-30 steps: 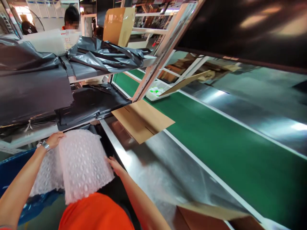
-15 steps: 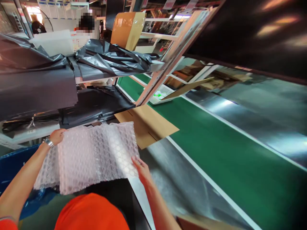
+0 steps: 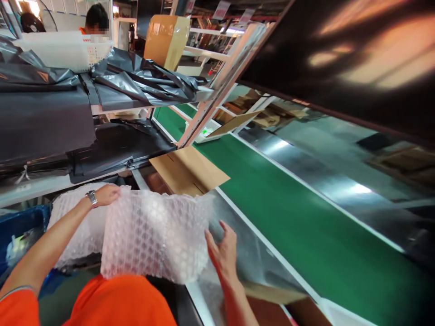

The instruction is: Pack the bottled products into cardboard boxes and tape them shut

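A sheet of clear bubble wrap (image 3: 146, 235) stretches in front of my body, its right end blurred. My left hand (image 3: 108, 194), with a metal watch at the wrist, is closed on its upper edge. Beside the right end is my right hand (image 3: 223, 246), thumb and fingers apart; whether the thumb touches the wrap I cannot tell. More bubble wrap (image 3: 79, 226) lies to the left, partly behind my left forearm. Past the wrap, a flat cardboard flap (image 3: 190, 170) sticks out over the edge of the metal surface.
A green conveyor belt (image 3: 268, 194) runs diagonally on the right. Black plastic bags (image 3: 118, 147) fill the shelves ahead. A blue bin (image 3: 23, 226) stands at left, an open cardboard box (image 3: 282, 303) at bottom right. A dark screen (image 3: 340, 59) hangs upper right. Behind a white basket (image 3: 57, 52) is another person.
My right hand has let go of the bubble wrap's right edge and opened. My left hand has moved right, still gripping the wrap. The view has shifted to the right.
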Tool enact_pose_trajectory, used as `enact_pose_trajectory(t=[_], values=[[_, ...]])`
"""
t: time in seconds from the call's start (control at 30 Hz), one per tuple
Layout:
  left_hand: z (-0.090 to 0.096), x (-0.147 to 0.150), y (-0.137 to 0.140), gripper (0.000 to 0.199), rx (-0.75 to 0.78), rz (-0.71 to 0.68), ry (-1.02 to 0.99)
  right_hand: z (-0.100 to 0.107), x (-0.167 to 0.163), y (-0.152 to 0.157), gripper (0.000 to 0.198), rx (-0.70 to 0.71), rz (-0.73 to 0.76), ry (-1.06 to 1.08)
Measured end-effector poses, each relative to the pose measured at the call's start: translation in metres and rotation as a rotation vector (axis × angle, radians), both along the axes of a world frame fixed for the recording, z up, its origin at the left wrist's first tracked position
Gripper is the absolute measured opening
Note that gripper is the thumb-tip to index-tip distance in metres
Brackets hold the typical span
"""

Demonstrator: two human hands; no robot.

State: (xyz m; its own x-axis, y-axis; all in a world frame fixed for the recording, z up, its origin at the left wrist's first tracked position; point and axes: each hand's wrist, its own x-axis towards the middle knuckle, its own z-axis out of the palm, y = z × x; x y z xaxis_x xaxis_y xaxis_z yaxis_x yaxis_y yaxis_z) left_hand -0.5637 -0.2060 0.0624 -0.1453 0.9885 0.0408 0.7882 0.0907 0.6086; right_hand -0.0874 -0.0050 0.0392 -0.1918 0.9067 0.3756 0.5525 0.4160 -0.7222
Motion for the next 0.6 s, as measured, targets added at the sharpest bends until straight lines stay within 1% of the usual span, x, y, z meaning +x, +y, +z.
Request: enact_pose_trajectory(t=[0.03,0.07,0.1,0.13,0.17,0.2,0.23,0.27,0.3,0.33,0.4,0.5,0.6], values=[[0.001,0.013,0.013,0.025,-0.002,-0.057,-0.010,0.013,-0.021,-0.012,0.075,0.082,0.098,0.018],[0.003,0.026,0.026,0.028,0.001,-0.118,-0.018,0.026,-0.045,-0.023,0.071,0.124,0.217,0.031],[0.006,0.038,0.038,0.029,0.011,-0.176,-0.028,0.037,-0.071,-0.033,0.069,0.128,0.337,0.035],[0.008,0.049,0.050,0.030,0.028,-0.226,-0.041,0.047,-0.097,-0.040,0.067,0.102,0.449,0.034],[0.011,0.058,0.060,0.031,0.046,-0.261,-0.058,0.055,-0.120,-0.044,0.065,0.054,0.531,0.035],[0.013,0.064,0.068,0.031,0.059,-0.281,-0.079,0.060,-0.139,-0.045,0.057,-0.024,0.596,0.020],[0.015,0.067,0.074,0.030,0.063,-0.283,-0.099,0.062,-0.152,-0.042,0.044,-0.106,0.643,-0.008],[0.016,0.068,0.079,0.029,0.053,-0.274,-0.113,0.062,-0.160,-0.037,0.037,-0.177,0.673,-0.035],[0.017,0.066,0.082,0.029,0.032,-0.261,-0.123,0.061,-0.162,-0.031,0.039,-0.234,0.687,-0.059],[0.016,0.062,0.083,0.028,0.005,-0.245,-0.130,0.057,-0.159,-0.025,0.046,-0.274,0.686,-0.076],[0.013,0.053,0.083,0.027,-0.058,-0.219,-0.146,0.049,-0.146,-0.012,0.055,-0.333,0.658,-0.092],[0.007,0.044,0.082,0.028,-0.122,-0.220,-0.211,0.037,-0.125,0.000,0.060,-0.437,0.627,-0.140],[0.003,0.046,0.083,0.028,-0.138,-0.207,-0.291,0.031,-0.116,0.002,0.060,-0.485,0.619,-0.200]])
